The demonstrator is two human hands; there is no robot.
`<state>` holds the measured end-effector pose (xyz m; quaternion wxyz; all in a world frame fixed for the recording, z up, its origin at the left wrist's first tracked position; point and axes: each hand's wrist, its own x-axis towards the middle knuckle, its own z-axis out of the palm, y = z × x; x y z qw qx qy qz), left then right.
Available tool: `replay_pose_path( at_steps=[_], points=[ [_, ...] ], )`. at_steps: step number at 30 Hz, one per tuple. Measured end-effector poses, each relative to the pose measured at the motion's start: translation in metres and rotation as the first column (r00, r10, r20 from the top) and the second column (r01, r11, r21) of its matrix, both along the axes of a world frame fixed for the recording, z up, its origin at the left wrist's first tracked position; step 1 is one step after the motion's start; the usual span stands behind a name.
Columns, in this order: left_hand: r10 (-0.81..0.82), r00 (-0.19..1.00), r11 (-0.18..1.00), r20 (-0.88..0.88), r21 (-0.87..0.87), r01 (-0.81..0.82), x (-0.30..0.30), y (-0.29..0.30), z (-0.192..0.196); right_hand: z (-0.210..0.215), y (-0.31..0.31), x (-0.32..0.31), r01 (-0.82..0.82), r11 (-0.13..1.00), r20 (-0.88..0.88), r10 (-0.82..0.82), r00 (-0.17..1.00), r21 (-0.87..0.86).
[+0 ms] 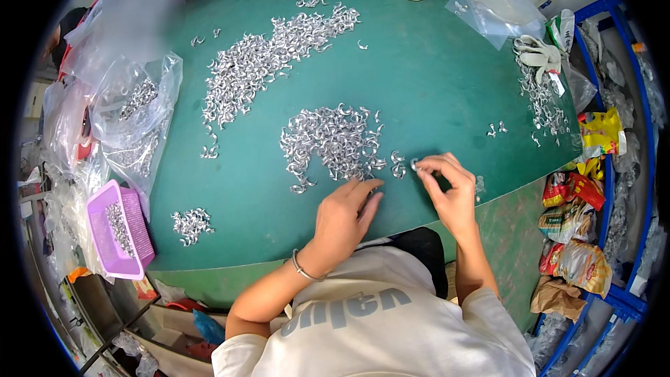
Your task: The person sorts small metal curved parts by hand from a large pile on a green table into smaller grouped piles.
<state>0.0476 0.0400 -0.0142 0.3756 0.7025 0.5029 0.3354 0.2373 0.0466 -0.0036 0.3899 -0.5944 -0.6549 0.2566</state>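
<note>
From my remote seat, I watch the right hand [447,185] pinch one small metal hook [414,165] beside the pile of hooks [333,141], while the left hand [343,215] rests flat, fingers together, steadying on the green table [433,91].

Bright even light, fisheye-bent edges

Bare mat [433,91] between hook piles [335,141] stays passable.
</note>
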Motion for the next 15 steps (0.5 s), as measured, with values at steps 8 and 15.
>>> replay_pose_path(
  at_steps=[8,15],
  points=[
    [0.171,0.854,0.839,0.492,-0.527,0.135,-0.003,-0.003,0.015,0.017,-0.019,-0.023,-0.207,0.971,-0.343,0.157,0.926,-0.117],
    [0.221,0.756,0.802,0.616,-0.556,0.219,-0.006,-0.005,0.025,0.018,-0.020,-0.026,-0.231,0.968,-0.491,0.157,0.857,-0.093]
  ],
)
